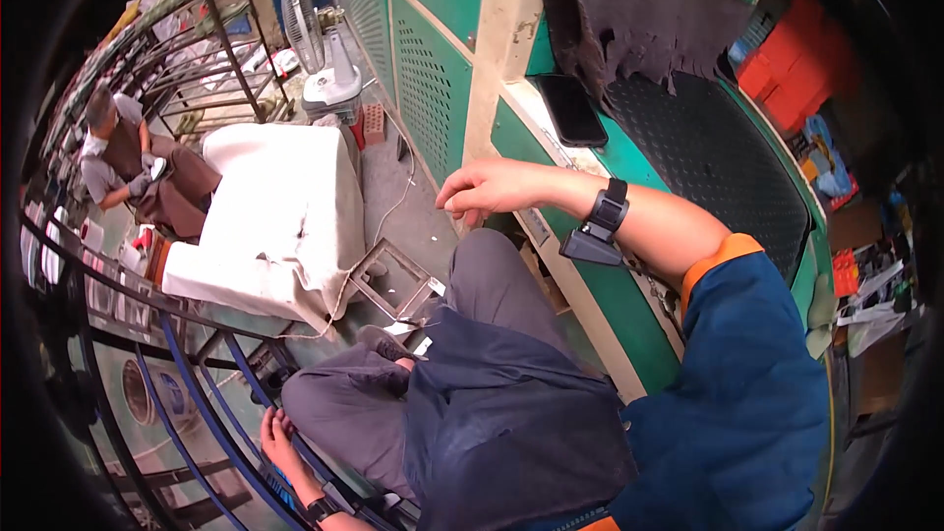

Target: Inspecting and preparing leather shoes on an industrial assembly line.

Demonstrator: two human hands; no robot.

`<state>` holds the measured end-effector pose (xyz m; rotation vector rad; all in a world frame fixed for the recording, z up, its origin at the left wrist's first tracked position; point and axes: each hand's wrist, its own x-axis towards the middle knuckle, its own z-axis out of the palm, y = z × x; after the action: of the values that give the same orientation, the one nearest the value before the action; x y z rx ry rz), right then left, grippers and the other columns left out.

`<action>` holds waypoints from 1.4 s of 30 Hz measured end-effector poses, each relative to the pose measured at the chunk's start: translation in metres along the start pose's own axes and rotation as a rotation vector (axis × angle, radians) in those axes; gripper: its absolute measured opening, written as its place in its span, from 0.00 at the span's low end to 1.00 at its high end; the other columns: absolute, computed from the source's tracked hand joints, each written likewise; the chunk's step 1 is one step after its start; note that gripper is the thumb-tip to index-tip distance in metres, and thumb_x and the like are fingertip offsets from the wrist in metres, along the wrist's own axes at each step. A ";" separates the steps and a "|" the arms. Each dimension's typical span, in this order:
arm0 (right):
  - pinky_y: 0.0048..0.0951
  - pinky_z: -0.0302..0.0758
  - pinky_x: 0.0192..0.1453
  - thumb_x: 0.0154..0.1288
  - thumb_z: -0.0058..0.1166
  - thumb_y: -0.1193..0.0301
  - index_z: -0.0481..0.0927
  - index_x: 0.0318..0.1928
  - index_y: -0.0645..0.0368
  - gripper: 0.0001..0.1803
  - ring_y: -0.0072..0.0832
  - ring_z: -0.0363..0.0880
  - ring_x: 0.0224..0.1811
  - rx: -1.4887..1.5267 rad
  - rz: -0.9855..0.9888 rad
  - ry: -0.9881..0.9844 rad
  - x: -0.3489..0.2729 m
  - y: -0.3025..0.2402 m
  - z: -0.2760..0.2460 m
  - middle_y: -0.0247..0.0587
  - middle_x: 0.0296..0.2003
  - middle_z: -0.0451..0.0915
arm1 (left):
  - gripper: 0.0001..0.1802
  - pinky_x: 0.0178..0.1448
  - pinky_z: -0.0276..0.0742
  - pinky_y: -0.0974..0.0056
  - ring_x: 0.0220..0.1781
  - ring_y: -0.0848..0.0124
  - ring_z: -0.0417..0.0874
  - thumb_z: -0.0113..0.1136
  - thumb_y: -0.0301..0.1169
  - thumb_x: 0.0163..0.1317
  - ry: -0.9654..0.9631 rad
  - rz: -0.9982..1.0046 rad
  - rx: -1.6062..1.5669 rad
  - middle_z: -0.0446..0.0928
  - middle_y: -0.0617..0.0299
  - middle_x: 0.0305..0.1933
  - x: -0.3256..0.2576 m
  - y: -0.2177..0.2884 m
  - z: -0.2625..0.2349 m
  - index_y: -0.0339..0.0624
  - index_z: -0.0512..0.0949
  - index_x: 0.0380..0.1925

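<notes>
Two hands are apart: the right hand point(489, 188) rests on the edge of the green machine point(551, 157), fingers loosely curled and holding nothing, probably for support. The left hand point(278, 440), near and low, closes its fingers around a dark curved rail point(211, 413), whose long axis runs from far left to near right.

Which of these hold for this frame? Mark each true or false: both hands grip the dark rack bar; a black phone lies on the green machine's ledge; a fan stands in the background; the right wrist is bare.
1. Both hands grip the dark rack bar. False: only the left hand is at the bar; the right hand hangs in the air, fingers curled, holding nothing.
2. A black phone lies on the green machine's ledge. True.
3. A fan stands in the background. True.
4. The right wrist is bare. False: it wears a black strap with a device.
</notes>
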<state>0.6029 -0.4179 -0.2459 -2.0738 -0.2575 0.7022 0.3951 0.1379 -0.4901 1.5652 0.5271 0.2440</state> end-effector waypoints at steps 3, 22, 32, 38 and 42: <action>0.26 0.77 0.40 0.69 0.52 0.59 0.80 0.56 0.58 0.21 0.23 0.85 0.39 -0.030 -0.016 0.038 0.007 0.016 -0.030 0.39 0.44 0.84 | 0.21 0.56 0.77 0.65 0.52 0.68 0.83 0.51 0.34 0.75 -0.047 0.051 0.077 0.81 0.52 0.54 0.016 0.062 0.023 0.35 0.74 0.62; 0.42 0.79 0.51 0.62 0.57 0.60 0.81 0.52 0.59 0.22 0.48 0.83 0.47 -0.488 -0.262 -0.196 0.006 0.038 -0.051 0.53 0.44 0.84 | 0.18 0.56 0.78 0.57 0.51 0.54 0.85 0.55 0.39 0.65 -0.177 0.075 0.990 0.84 0.48 0.47 0.034 0.106 0.113 0.41 0.84 0.48; 0.30 0.77 0.36 0.53 0.60 0.73 0.81 0.47 0.67 0.19 0.32 0.82 0.28 -0.477 -0.173 -0.108 0.007 0.034 -0.040 0.47 0.26 0.83 | 0.23 0.59 0.77 0.54 0.53 0.54 0.83 0.56 0.45 0.61 -0.129 0.036 1.036 0.84 0.50 0.49 0.030 0.112 0.117 0.45 0.83 0.51; 0.27 0.77 0.36 0.54 0.61 0.75 0.81 0.50 0.68 0.20 0.25 0.81 0.29 -0.416 -0.176 -0.124 0.009 0.043 -0.044 0.44 0.27 0.83 | 0.23 0.61 0.76 0.51 0.56 0.52 0.82 0.55 0.46 0.59 -0.124 -0.013 0.994 0.83 0.49 0.51 0.028 0.111 0.115 0.47 0.84 0.49; 0.27 0.78 0.37 0.56 0.57 0.76 0.80 0.49 0.71 0.19 0.24 0.82 0.30 -0.398 -0.176 -0.155 0.010 0.045 -0.044 0.41 0.26 0.83 | 0.22 0.60 0.77 0.52 0.55 0.52 0.82 0.55 0.46 0.60 -0.129 0.007 0.999 0.83 0.50 0.50 0.026 0.114 0.116 0.47 0.84 0.49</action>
<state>0.6321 -0.4701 -0.2674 -2.3340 -0.7076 0.7494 0.4919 0.0490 -0.3905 2.5273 0.5734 -0.1558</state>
